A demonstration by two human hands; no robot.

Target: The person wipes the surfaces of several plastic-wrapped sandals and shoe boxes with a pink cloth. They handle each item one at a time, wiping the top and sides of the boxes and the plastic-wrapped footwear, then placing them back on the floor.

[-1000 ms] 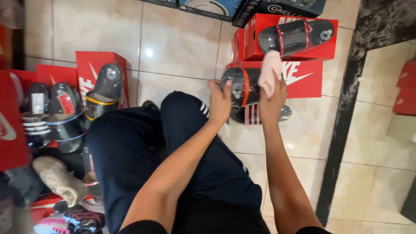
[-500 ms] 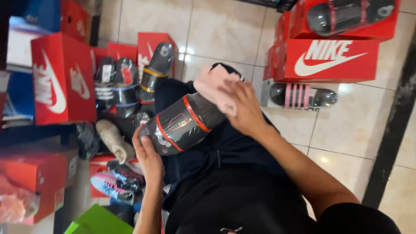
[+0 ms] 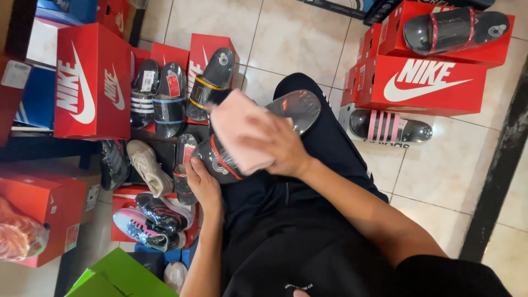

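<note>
Tiled floor [image 3: 308,38], pale and glossy, carried the whole stock. Red shoe boxes [image 3: 82,82] stood stacked at the left; a second red stack [image 3: 423,82] stood at the upper right with a wrapped black slide [image 3: 456,27] lying across its top. A green box [image 3: 121,278] showed at the lower left edge. The person's lap, in dark trousers [image 3: 308,231], filled the centre. Item in hand: one black slide sandal with red stripes [image 3: 242,137], film-wrapped, resting across the raised knee; its long axis ran on a diagonal from lower left to upper right, one rounded end [image 3: 300,107] pointing up and right, away from the body, sole side seemingly outward, though the wrap's glare made that uncertain. Left hand [image 3: 202,184] sat just below the sandal's lower end, fingers curled under it in a supporting grip, partly closed, touching. Right hand [image 3: 280,146] lay on top of the sandal's middle, closed on a pink cloth [image 3: 239,132] pressed flat against the strap area; this hand was the nearer to the sandal's centre. Smaller items: a pink-striped slide [image 3: 390,126] on the floor beside the right stack, upright slides [image 3: 165,93] against the left boxes, and mixed sneakers [image 3: 154,214] below them.
</note>
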